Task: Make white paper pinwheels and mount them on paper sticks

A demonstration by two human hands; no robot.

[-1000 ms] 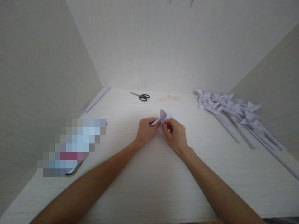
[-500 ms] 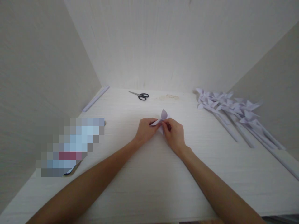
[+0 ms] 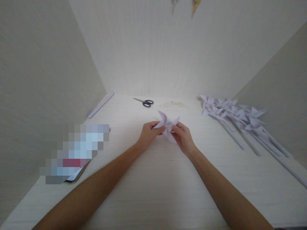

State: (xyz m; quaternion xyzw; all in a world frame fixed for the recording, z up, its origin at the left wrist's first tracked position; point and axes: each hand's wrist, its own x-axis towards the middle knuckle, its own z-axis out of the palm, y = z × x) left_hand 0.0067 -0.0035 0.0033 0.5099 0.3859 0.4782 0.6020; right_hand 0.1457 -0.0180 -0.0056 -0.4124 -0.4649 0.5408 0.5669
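Observation:
A small white folded-paper pinwheel head (image 3: 167,125) is held just above the pale table (image 3: 153,179), near its middle. My left hand (image 3: 148,134) pinches its left side with fingers closed. My right hand (image 3: 184,138) pinches its right side, fingers closed too. Several pointed paper blades stick up and out between the two hands.
A pile of finished white paper pinwheels on rolled paper sticks (image 3: 242,123) lies at the right. Black scissors (image 3: 145,102) lie at the back near the wall. A rolled paper stick (image 3: 100,105) rests along the left wall. A blurred-out flat object (image 3: 72,153) lies at the left.
The paper has opened out between my hands: more blades now show, where only one curled flap stuck up before. Both hands stayed in place.

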